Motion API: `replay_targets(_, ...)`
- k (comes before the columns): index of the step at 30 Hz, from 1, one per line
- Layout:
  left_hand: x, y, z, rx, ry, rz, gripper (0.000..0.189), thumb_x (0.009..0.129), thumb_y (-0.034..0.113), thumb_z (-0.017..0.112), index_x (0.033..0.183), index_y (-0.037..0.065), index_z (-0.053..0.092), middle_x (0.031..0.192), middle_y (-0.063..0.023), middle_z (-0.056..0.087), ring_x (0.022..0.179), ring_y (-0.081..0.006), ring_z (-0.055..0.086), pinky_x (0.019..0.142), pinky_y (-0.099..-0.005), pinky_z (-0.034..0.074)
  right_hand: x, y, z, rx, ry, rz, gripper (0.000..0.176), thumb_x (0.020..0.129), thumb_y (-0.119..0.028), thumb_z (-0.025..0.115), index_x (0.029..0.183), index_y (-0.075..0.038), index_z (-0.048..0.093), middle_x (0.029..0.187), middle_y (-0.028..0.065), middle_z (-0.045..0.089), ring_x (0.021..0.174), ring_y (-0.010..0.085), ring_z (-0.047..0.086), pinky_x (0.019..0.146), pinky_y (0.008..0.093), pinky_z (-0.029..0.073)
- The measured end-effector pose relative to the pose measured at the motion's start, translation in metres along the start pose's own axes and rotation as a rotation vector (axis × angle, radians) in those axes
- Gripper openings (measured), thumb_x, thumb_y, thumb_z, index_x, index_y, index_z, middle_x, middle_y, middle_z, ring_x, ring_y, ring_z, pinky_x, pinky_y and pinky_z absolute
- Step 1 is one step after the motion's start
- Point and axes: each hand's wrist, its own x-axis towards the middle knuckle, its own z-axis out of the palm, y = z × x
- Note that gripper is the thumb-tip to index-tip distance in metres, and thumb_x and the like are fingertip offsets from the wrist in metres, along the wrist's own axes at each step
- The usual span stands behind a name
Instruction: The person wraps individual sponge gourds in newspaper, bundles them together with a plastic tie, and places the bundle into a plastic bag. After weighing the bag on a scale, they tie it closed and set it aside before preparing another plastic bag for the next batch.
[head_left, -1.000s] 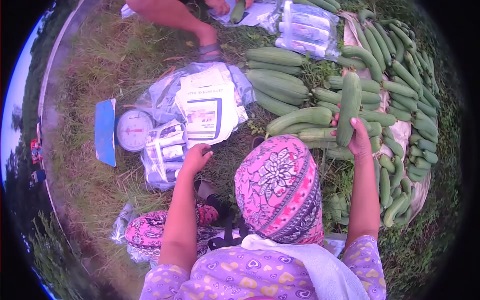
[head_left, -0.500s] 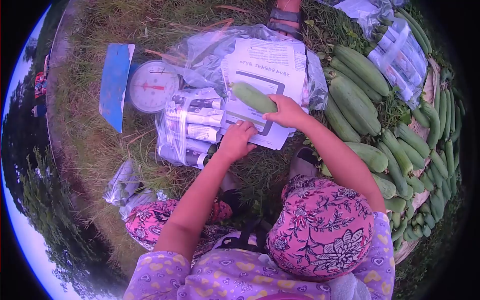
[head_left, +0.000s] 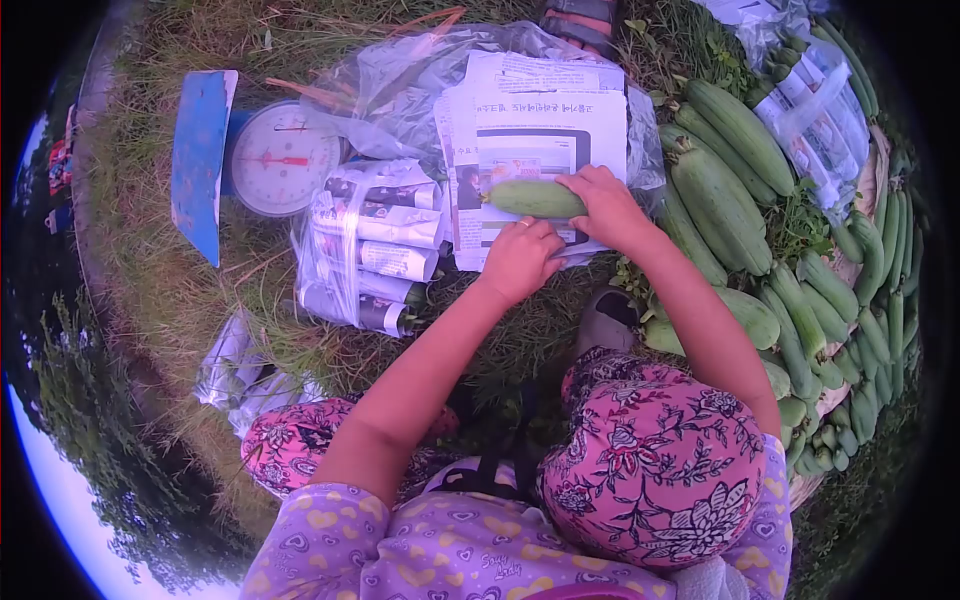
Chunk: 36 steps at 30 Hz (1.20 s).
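Observation:
A smooth green sponge gourd (head_left: 532, 198) lies crosswise on a stack of printed paper sheets (head_left: 545, 110). My right hand (head_left: 608, 208) is closed around the gourd's right end. Just below the gourd, my left hand (head_left: 520, 258) has its fingers curled over the near edge of the top sheet, close to the gourd's underside; its thumb is partly hidden. To the left sits a clear plastic bag of paper-wrapped gourds (head_left: 375, 240).
A dial scale (head_left: 285, 160) with a blue pan (head_left: 203, 165) stands at the left. Many loose gourds (head_left: 715, 205) are piled at the right, near another wrapped bundle (head_left: 822, 125). Plastic sheeting (head_left: 400, 75) lies under the papers. A sandaled foot (head_left: 583, 22) shows at the top.
The gourd has come down from a tilted position onto the paper and now lies nearly level. My left hand has shifted right along the sheet's near edge. The view has moved slightly.

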Motion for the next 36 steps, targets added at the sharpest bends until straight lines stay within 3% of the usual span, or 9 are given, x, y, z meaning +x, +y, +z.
replay_targets(6,-0.021,-0.024,-0.015,-0.032,0.002,-0.011,0.011,0.071,0.013,0.069,0.082,0.011,0.066,0.086,-0.0009,0.06,0.089,-0.023,0.057,0.078,-0.0374,0.045,-0.018,0.012,0.002,0.372,0.024,-0.077,0.039,0.071,-0.016,0.072,0.108,-0.011,0.061,0.127,0.0145,0.05,0.121,0.0313,0.044,0.101,0.037,0.037)
replay_targets(10,-0.002,-0.016,-0.039,0.053,0.177,0.055,0.009,0.073,0.014,0.068,0.08,0.011,0.065,0.09,-0.001,0.062,0.096,-0.0245,0.057,0.085,-0.0394,0.043,-0.032,0.003,-0.016,0.257,-0.104,-0.119,0.011,0.075,-0.013,0.069,0.083,-0.006,0.066,0.138,0.0133,0.043,0.123,0.0294,0.044,0.102,0.0371,0.035)
replay_targets(16,0.032,-0.038,-0.037,0.007,0.063,0.016,0.014,0.078,0.018,0.067,0.088,0.008,0.067,0.099,-0.0065,0.066,0.098,-0.0262,0.059,0.093,-0.0418,0.041,-0.023,0.014,-0.018,0.455,-0.1,0.083,0.009,0.076,-0.013,0.067,0.08,-0.005,0.065,0.119,0.0106,0.06,0.112,0.0282,0.052,0.096,0.0367,0.039)
replay_targets(20,0.05,-0.051,-0.042,-0.138,-0.038,-0.104,0.018,0.079,0.017,0.068,0.094,0.006,0.069,0.092,-0.011,0.068,0.085,-0.0295,0.063,0.081,-0.0366,0.048,-0.016,-0.001,-0.025,0.02,0.451,-0.107,0.008,0.073,-0.011,0.067,0.078,-0.007,0.062,0.1,0.0058,0.064,0.099,0.0259,0.055,0.084,0.0379,0.044)
replay_targets(23,0.059,-0.055,-0.042,-0.242,-0.079,-0.218,0.019,0.079,0.018,0.069,0.094,0.006,0.069,0.09,-0.0123,0.068,0.079,-0.0293,0.064,0.075,-0.0354,0.05,-0.014,-0.022,-0.025,-0.011,0.432,-0.237,0.011,0.071,-0.011,0.067,0.08,-0.008,0.061,0.093,0.003,0.06,0.094,0.023,0.055,0.082,0.0358,0.043)
replay_targets(26,0.067,-0.061,-0.041,-0.225,-0.138,-0.306,0.021,0.078,0.02,0.071,0.093,0.005,0.069,0.088,-0.0137,0.068,0.076,-0.0283,0.065,0.07,-0.0347,0.05,-0.009,-0.027,-0.001,-0.029,0.322,-0.316,0.016,0.069,-0.01,0.068,0.084,-0.009,0.061,0.092,0.0027,0.058,0.093,0.0213,0.054,0.08,0.0349,0.043)
replay_targets(29,0.071,-0.061,-0.046,-0.241,-0.175,-0.331,0.022,0.078,0.021,0.071,0.094,0.006,0.069,0.087,-0.0132,0.069,0.079,-0.0256,0.066,0.073,-0.0332,0.05,-0.007,-0.028,0.008,-0.032,0.433,-0.305,0.021,0.069,-0.011,0.069,0.089,-0.007,0.061,0.095,0.0027,0.057,0.095,0.0219,0.053,0.08,0.0362,0.044)
replay_targets(32,0.065,-0.07,-0.042,-0.386,-0.179,-0.35,0.021,0.077,0.024,0.071,0.091,0.008,0.07,0.092,-0.0127,0.068,0.085,-0.0296,0.065,0.078,-0.0369,0.049,-0.002,-0.029,0.001,0.083,0.565,-0.1,0.022,0.071,-0.014,0.07,0.092,-0.007,0.064,0.095,0.0051,0.059,0.094,0.0244,0.054,0.08,0.0382,0.044)
replay_targets(36,0.057,-0.068,-0.044,-0.484,-0.189,-0.289,0.021,0.075,0.022,0.072,0.089,0.006,0.07,0.099,-0.0098,0.068,0.093,-0.0265,0.064,0.082,-0.0345,0.048,0.002,-0.004,-0.015,0.151,0.073,0.11,0.015,0.073,-0.018,0.072,0.084,-0.008,0.069,0.091,0.0097,0.063,0.093,0.0287,0.057,0.079,0.0396,0.046)
